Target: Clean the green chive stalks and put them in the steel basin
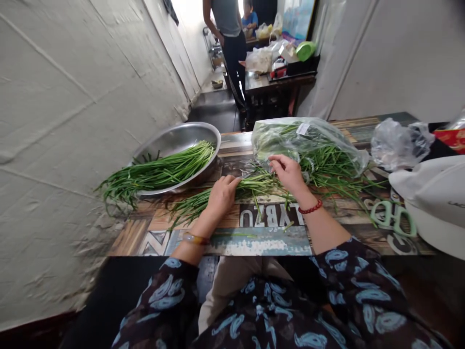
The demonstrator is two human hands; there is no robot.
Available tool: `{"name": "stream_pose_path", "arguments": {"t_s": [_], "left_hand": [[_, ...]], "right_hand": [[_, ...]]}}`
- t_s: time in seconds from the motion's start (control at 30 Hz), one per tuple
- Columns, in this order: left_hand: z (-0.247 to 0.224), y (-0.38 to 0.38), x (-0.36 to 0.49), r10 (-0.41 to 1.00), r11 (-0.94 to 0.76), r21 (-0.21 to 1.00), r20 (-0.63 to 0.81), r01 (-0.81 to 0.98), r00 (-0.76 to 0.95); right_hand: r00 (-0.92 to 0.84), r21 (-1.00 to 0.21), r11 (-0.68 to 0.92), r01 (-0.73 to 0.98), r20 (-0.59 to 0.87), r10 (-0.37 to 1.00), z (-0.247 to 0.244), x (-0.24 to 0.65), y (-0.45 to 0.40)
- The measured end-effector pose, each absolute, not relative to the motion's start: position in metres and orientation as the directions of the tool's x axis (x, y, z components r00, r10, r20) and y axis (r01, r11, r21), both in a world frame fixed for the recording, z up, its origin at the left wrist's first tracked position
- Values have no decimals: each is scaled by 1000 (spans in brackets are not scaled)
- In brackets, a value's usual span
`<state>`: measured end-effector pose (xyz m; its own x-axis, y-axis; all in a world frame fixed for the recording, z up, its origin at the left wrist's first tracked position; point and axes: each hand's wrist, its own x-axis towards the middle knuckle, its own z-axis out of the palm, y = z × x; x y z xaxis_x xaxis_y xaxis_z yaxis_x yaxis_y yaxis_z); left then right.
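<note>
A loose bundle of garlic chives (196, 202) lies across the patterned table in front of me. My left hand (220, 198) is closed over the middle of this bundle, its fingers partly hidden. Just above the pale stem ends on the right is my right hand (288, 175), fingers bent and a little apart, with nothing visible in them. Behind it, more chives spill from a clear plastic bag (279, 127). At left, a metal basin (170, 136) holds a large heap of chives (170, 169), whose leaves hang over the rim.
Green-handled scissors (393, 218) lie at right beside a white cap (432, 194). A crumpled plastic bag (401, 143) sits behind them. Loose chive scraps dot the table (269, 242). A wall borders the left side. Two people are beyond, near a cluttered table (269, 83).
</note>
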<state>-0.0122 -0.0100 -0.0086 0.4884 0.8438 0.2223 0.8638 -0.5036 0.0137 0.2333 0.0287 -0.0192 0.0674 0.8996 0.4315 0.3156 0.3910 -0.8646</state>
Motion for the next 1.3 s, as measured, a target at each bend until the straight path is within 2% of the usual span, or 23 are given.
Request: {"name": "stream_pose_path", "arguments": {"t_s": [0.17, 0.37, 0.53, 0.67, 0.73, 0.93, 1.0, 1.07, 1.17, 1.3], "left_hand": [[-10, -17, -8, 814, -569, 81, 193, 818, 548], [-7, -24, -17, 807, -590, 341, 236, 732, 541], [7, 10, -5, 872, -489, 569, 329, 661, 362], [2, 26, 12, 924, -383, 804, 331, 455, 192], [-5, 26, 14, 947, -318, 866, 305, 385, 95], [-17, 23, 4, 954, -284, 878, 299, 386, 23], [-16, 24, 3, 947, -315, 850, 313, 422, 74], [-16, 23, 4, 918, -396, 764, 344, 509, 198], [-14, 17, 8, 830, -555, 582, 342, 594, 441], [-8, 6, 14, 681, -715, 449, 274, 535, 679]], "right_hand": [[-25, -778, 460, 427, 499, 866, -11, 235, 24], [-313, -641, 567, 518, 475, 823, -13, 241, 23], [-389, -588, 580, 563, 430, 815, -20, 243, 23], [-338, -543, 541, 642, 432, 836, -27, 248, 28], [-311, -524, 520, 675, 436, 844, -30, 251, 30], [-355, -378, 493, 783, 379, 855, -35, 256, 30], [-364, -331, 473, 816, 341, 867, -37, 255, 28], [-352, -315, 450, 835, 322, 879, -37, 254, 28], [-310, -387, 432, 815, 338, 889, -36, 254, 29], [-174, -642, 383, 664, 365, 915, -30, 254, 31]]}}
